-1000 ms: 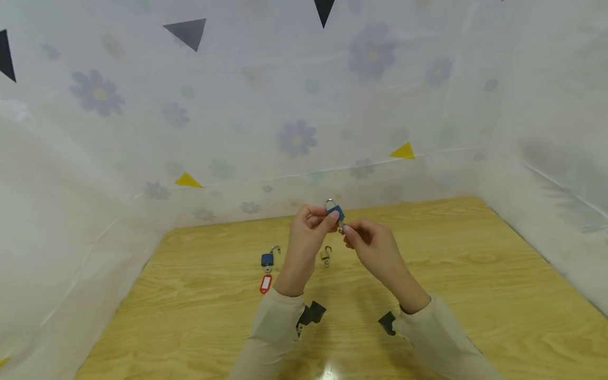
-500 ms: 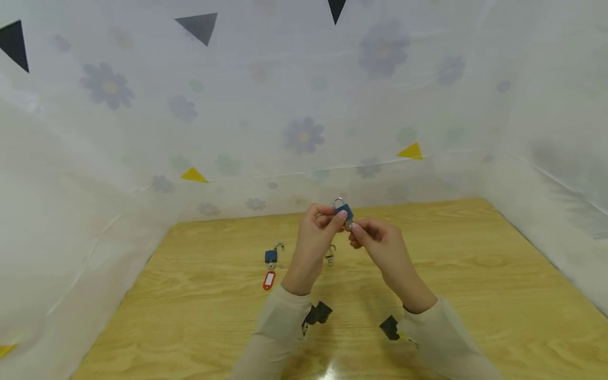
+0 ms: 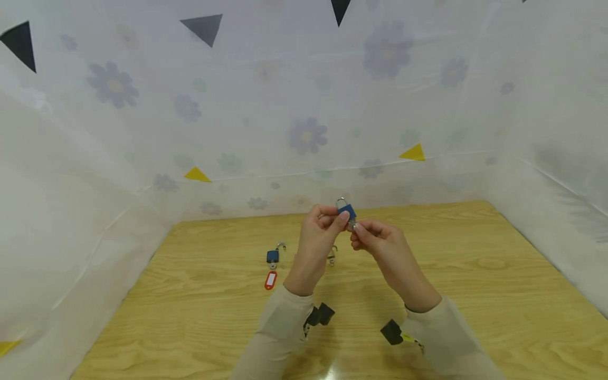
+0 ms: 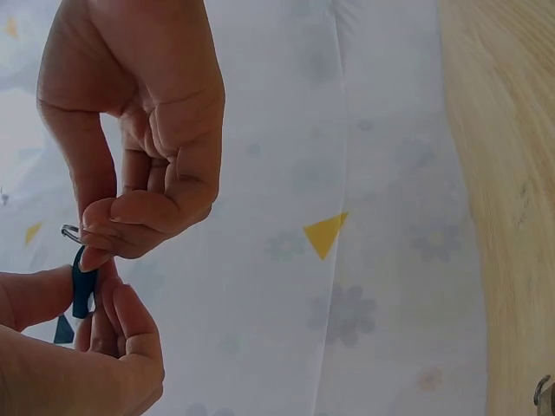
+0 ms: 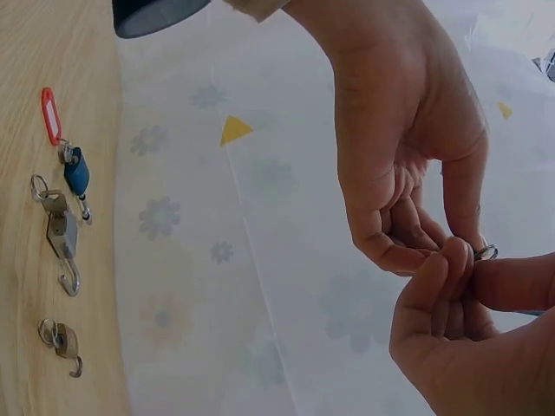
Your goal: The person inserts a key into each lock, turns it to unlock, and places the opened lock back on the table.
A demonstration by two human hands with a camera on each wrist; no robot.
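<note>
Since 1 s ago the hands have drifted slightly right and up in the head view, and they remain joined on the same small lock; the view itself has shifted a little, so most of the change is the head, not the work.

The left hand (image 3: 319, 232) pinches the blue padlock (image 3: 347, 211) by its body between thumb and fingertips, shackle up, held in the air well above the table (image 3: 475, 295). The right hand (image 3: 380, 245) pinches something small and silvery at the lock's underside, fingers curled tight; the right wrist view shows a metal ring (image 5: 486, 252) between its fingertips, likely a key ring, but the key itself is hidden.

Risks, as I judge them: both grips are fingertip pinches on a very small thing, so a hard twist could spin the lock out of the left hand and drop it to the table. A key forced at an angle could jam or bend.

On the table lie 3 other locks: a blue one (image 3: 273, 256) with a red tag (image 3: 270, 280), and 2 metal ones (image 5: 61, 232), (image 5: 62, 341), apart from the hands.
</note>
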